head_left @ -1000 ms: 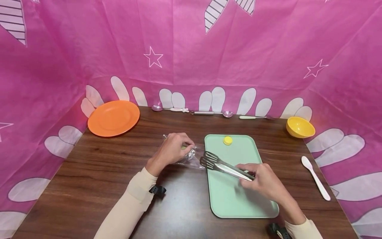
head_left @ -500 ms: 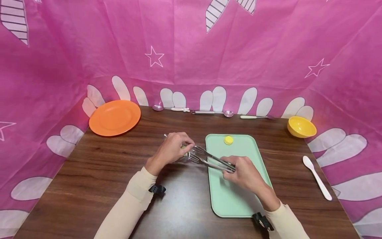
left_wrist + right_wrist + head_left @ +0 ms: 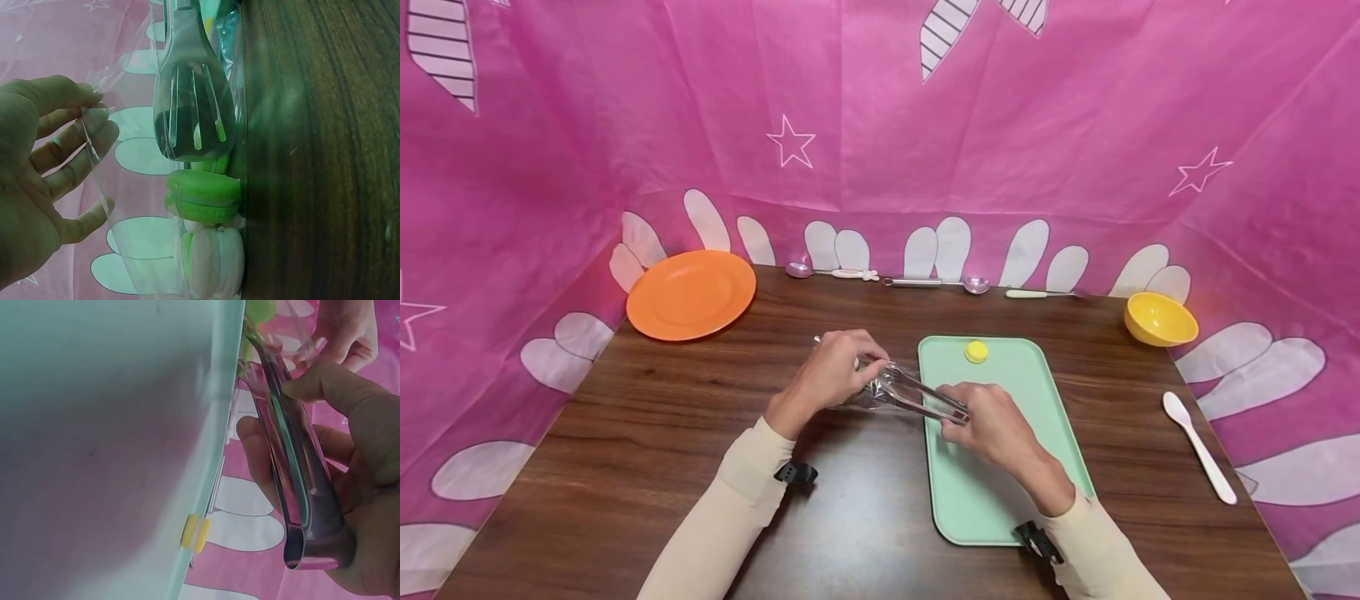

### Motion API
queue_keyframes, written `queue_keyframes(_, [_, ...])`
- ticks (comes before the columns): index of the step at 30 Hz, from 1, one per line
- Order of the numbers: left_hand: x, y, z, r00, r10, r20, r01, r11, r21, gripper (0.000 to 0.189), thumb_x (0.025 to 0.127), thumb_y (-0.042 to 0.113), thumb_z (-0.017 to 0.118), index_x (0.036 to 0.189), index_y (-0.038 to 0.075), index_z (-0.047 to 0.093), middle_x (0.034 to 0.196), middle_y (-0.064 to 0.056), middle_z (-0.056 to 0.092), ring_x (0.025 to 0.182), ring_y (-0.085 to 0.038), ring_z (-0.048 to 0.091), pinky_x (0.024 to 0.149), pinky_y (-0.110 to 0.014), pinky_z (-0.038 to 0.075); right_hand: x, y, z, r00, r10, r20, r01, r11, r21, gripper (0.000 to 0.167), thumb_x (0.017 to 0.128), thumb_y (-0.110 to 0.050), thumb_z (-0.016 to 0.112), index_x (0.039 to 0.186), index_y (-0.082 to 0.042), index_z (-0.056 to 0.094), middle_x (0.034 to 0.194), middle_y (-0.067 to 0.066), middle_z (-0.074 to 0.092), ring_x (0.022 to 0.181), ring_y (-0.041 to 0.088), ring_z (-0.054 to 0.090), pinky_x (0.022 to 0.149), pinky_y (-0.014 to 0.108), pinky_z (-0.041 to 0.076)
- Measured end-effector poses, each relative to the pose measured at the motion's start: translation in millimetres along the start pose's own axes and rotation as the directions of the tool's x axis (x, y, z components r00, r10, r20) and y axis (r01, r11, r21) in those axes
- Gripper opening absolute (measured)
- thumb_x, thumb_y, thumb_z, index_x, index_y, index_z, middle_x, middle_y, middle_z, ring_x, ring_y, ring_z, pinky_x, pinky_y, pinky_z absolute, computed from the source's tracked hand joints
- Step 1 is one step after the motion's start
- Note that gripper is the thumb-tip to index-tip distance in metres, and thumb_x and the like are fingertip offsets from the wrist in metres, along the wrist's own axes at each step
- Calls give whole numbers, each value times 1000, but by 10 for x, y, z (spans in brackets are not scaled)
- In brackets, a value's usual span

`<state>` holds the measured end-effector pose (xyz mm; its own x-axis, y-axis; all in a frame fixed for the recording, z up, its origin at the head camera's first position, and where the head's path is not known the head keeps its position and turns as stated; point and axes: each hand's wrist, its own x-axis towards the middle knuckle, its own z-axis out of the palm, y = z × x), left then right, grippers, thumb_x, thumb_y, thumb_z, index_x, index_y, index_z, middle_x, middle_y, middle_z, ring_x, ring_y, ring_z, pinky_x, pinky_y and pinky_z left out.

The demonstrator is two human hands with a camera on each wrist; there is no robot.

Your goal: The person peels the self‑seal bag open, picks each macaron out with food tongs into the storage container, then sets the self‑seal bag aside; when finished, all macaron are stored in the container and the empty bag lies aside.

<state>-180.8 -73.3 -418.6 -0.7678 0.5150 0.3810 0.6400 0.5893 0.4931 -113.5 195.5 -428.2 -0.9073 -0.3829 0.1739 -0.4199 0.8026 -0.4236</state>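
My left hand point(image 3: 835, 371) pinches the rim of a clear plastic bag point(image 3: 874, 393) between thumb and fingers. Inside the bag, the left wrist view shows a green macaron point(image 3: 203, 197) and a pale macaron point(image 3: 214, 262), with more green partly hidden behind them. My right hand point(image 3: 996, 421) grips metal tongs point(image 3: 325, 544) around their arms. The slotted tongs head point(image 3: 187, 50) reaches into the bag, just beside the green macaron; whether it holds anything is hidden. A yellow macaron point(image 3: 976, 352) lies on the far end of the mint-green tray point(image 3: 977, 517).
An orange plate point(image 3: 691, 296) lies at the back left, a yellow bowl point(image 3: 1161, 319) at the back right. Along the back edge are a spoon point(image 3: 799, 270), a ladle point(image 3: 975, 285) and a pale-handled utensil point(image 3: 1026, 293). A white spoon point(image 3: 1201, 450) lies on the right.
My right hand has moved left, taking the tongs from over the tray into the bag. The left hand keeps its hold on the bag, nearly still.
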Motion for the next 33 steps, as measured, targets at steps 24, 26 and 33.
queue_keyframes(24, [-5, 4, 15, 1000, -22, 12, 23, 999, -43, 9, 97, 13, 79, 100, 10, 87, 95, -4, 82, 82, -21, 73, 74, -32, 54, -229, 40, -154, 996, 77, -37, -76, 997, 30, 37, 76, -6, 81, 113, -12, 83, 86, -3, 75, 68, 7, 53, 56, 22, 39])
queue_keyframes(26, [-6, 4, 17, 1000, -25, 14, 26, 999, -44, 9, 97, 13, 79, 100, 9, 86, 95, -4, 82, 83, -22, 73, 74, -31, 54, -275, 62, -185, 996, 80, -45, -79, 996, 31, 37, 76, -6, 82, 113, -11, 84, 89, -1, 78, 71, 9, 55, 58, 22, 40])
queue_keyframes(33, [0, 1, 25, 1000, -25, 17, 26, 998, -48, 9, 98, 14, 79, 101, 9, 86, 96, -4, 82, 82, -22, 73, 74, -31, 53, -492, 148, -367, 994, 95, -60, -93, 995, 36, 39, 76, -7, 84, 115, -10, 84, 99, 3, 82, 75, 9, 60, 61, 21, 46])
